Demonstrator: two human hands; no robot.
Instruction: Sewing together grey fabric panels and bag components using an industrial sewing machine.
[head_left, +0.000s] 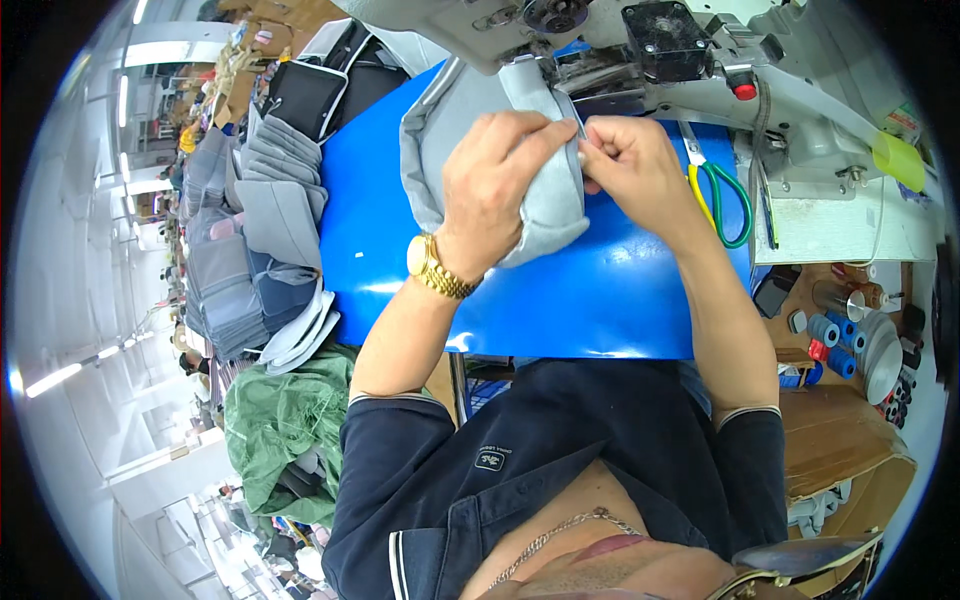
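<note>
A light grey padded fabric piece with a folded, raised rim lies under the head of a sewing machine. Over its middle rests my left hand, fingers bent and thumb and fingertips closed on the fabric near its right edge. My right hand pinches that same edge from the right, its fingers curled. The two sets of fingertips almost meet, just in front of the needle area. What lies between them is too small to make out.
Scissors with green and yellow handles lie right of my right hand on the blue work surface. Stacked grey fabric pieces and a black bag sit left. Blue thread spools stand on the right, above a cardboard box.
</note>
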